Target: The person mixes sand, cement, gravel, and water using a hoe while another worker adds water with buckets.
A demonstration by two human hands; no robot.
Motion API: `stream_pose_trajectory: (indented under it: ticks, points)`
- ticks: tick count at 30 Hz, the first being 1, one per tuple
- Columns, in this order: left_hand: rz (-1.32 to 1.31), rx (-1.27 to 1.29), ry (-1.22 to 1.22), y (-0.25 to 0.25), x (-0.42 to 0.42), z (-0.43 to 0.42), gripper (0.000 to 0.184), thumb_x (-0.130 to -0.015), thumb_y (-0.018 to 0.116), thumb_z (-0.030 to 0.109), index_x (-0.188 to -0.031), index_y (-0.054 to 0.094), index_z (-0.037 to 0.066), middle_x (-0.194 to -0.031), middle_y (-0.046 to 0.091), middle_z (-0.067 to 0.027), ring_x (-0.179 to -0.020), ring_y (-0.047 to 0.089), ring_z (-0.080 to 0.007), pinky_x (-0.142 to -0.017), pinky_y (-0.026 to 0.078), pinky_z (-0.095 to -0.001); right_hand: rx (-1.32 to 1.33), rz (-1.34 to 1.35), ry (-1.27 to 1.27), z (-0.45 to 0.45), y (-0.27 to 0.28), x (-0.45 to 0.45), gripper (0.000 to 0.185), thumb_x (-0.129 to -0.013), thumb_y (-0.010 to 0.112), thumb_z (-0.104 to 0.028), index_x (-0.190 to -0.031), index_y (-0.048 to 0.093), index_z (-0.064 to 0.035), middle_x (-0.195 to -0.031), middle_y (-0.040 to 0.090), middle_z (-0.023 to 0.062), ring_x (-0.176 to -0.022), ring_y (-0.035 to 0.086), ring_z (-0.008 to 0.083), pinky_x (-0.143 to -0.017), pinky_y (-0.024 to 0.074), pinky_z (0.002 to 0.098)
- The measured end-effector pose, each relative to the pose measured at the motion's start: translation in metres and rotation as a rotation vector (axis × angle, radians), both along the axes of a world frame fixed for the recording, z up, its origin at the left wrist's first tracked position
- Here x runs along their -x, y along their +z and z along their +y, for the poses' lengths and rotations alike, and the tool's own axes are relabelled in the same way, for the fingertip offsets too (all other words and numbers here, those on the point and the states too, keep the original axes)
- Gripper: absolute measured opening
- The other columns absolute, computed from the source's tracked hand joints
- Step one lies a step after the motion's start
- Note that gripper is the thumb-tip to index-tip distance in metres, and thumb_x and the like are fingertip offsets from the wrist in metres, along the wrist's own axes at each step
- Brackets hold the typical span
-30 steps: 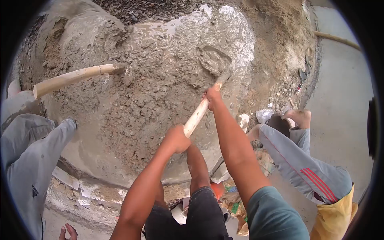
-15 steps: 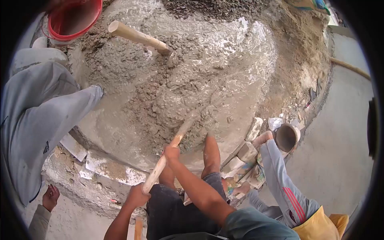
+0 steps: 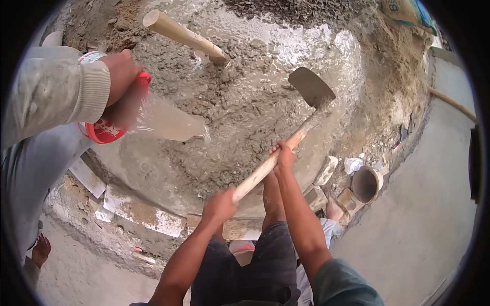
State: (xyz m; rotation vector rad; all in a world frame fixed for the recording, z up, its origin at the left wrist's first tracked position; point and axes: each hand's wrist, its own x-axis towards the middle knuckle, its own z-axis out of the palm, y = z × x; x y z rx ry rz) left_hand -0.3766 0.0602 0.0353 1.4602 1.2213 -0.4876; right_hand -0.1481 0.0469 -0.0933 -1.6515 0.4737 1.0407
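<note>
My left hand (image 3: 220,205) is wrapped round the lower end of a wooden-handled hoe (image 3: 263,173). Farther up the same handle, my right hand (image 3: 285,157) grips it. The hoe's dark, broad blade (image 3: 311,87) is up clear of the wet concrete mix (image 3: 240,127), right of centre. At the left, a co-worker's hand (image 3: 121,74) tips a red bucket (image 3: 104,131), and water (image 3: 168,120) streams from it onto the mix. A second wooden handle (image 3: 186,36) stands tilted in the mix, its lower end buried.
Bricks and slabs (image 3: 143,211) edge the mix near my legs. A dirty bucket (image 3: 366,183) stands at the right beside another person's foot (image 3: 334,209). Gravel (image 3: 291,11) is piled at the back, near a sack (image 3: 408,14). Another person's hand (image 3: 41,250) shows lower left.
The hoe has risen out of the mix and swung right, its blade now showing. Both my hands have moved right and up. The co-worker's red bucket has come forward and now pours water.
</note>
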Motion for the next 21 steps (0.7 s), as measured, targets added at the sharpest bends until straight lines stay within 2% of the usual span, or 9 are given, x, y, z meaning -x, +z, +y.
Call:
stream_pose_trajectory:
  ticks: [4, 7, 8, 9, 10, 11, 15, 18, 21]
  points:
    - [-0.106, -0.066, 0.023, -0.058, -0.134, 0.074, 0.026, -0.076, 0.066, 0.013, -0.1, 0.065, 0.003, -0.093, 0.068, -0.0226, -0.092, 0.065, -0.0403, -0.081, 0.052, -0.0492, 0.094, -0.077, 0.103, 0.094, -0.069, -0.155, 0.008, -0.088, 0.056, -0.007, -0.083, 0.05, -0.0036, -0.063, 0.049, 0.0033, -0.05, 0.049, 0.0148, -0.046, 0.0472, 0.0283]
    - [-0.075, -0.037, 0.079, -0.075, -0.144, 0.066, 0.029, -0.074, 0.066, 0.014, -0.101, 0.067, 0.002, -0.096, 0.068, -0.0242, -0.093, 0.065, -0.0401, -0.08, 0.052, -0.0465, 0.262, 0.012, 0.296, 0.112, -0.105, -0.173, 0.012, -0.09, 0.053, -0.009, -0.079, 0.049, -0.0059, -0.06, 0.047, 0.0033, -0.049, 0.049, 0.0163, -0.046, 0.0476, 0.031]
    - [-0.056, -0.035, 0.111, -0.079, -0.138, 0.06, 0.031, -0.073, 0.066, 0.014, -0.101, 0.067, 0.003, -0.096, 0.068, -0.0247, -0.092, 0.065, -0.0401, -0.079, 0.052, -0.0456, 0.222, 0.018, 0.332, 0.107, -0.106, -0.148, 0.013, -0.089, 0.052, -0.007, -0.076, 0.048, -0.0054, -0.059, 0.048, 0.0049, -0.048, 0.049, 0.0182, -0.045, 0.0478, 0.0333]
    - [-0.034, 0.003, 0.139, -0.083, -0.116, 0.051, 0.033, -0.072, 0.067, 0.014, -0.103, 0.067, 0.002, -0.096, 0.068, -0.0242, -0.092, 0.066, -0.0393, -0.079, 0.052, -0.0445, 0.281, -0.011, 0.33, 0.101, -0.113, -0.119, 0.007, -0.081, 0.051, 0.001, -0.085, 0.054, 0.0054, -0.064, 0.054, 0.0126, -0.05, 0.056, 0.0258, -0.047, 0.0503, 0.0397]
    - [-0.012, 0.045, 0.165, -0.082, -0.083, 0.04, 0.036, -0.071, 0.068, 0.014, -0.105, 0.067, 0.002, -0.095, 0.068, -0.0238, -0.092, 0.067, -0.0384, -0.078, 0.052, -0.0433, 0.279, -0.022, 0.31, 0.088, -0.127, -0.086, 0.011, -0.078, 0.052, -0.001, -0.085, 0.056, 0.0063, -0.066, 0.057, 0.0152, -0.051, 0.059, 0.0285, -0.046, 0.0498, 0.0401]
    - [0.041, 0.093, 0.16, -0.069, -0.053, 0.034, 0.038, -0.07, 0.07, 0.014, -0.106, 0.067, 0.002, -0.095, 0.069, -0.0233, -0.092, 0.067, -0.0376, -0.078, 0.052, -0.0418, 0.348, 0.013, 0.298, 0.079, -0.107, -0.047, 0.005, -0.081, 0.051, -0.002, -0.081, 0.054, 0.0016, -0.06, 0.051, 0.0105, -0.046, 0.051, 0.0228, -0.044, 0.0467, 0.0373]
    - [0.114, 0.128, 0.194, -0.003, 0.049, -0.023, 0.035, -0.071, 0.07, 0.014, -0.102, 0.066, 0.001, -0.093, 0.068, -0.0234, -0.093, 0.065, -0.0401, -0.08, 0.051, -0.044, 0.453, 0.147, 0.435, 0.012, -0.082, 0.077, 0.015, -0.079, 0.053, -0.005, -0.091, 0.056, 0.0045, -0.06, 0.055, 0.012, -0.046, 0.055, 0.0232, -0.043, 0.0474, 0.0391]
    - [0.253, 0.184, 0.193, 0.058, 0.106, -0.047, 0.034, -0.071, 0.071, 0.016, -0.1, 0.065, 0.0, -0.095, 0.067, -0.0248, -0.096, 0.064, -0.0417, -0.084, 0.051, -0.045, 0.433, 0.251, 0.332, -0.022, -0.027, 0.168, 0.012, -0.078, 0.053, -0.003, -0.08, 0.054, 0.0092, -0.058, 0.055, 0.0123, -0.045, 0.055, 0.0239, -0.04, 0.0457, 0.0382]
    - [0.239, 0.16, 0.169, 0.107, 0.179, -0.08, 0.034, -0.07, 0.07, 0.016, -0.099, 0.064, -0.001, -0.09, 0.067, -0.0247, -0.091, 0.065, -0.0408, -0.08, 0.052, -0.0452, 0.412, 0.301, 0.38, -0.072, 0.011, 0.246, 0.013, -0.08, 0.058, -0.006, -0.077, 0.057, 0.0067, -0.057, 0.056, 0.011, -0.046, 0.057, 0.0213, -0.041, 0.0456, 0.0366]
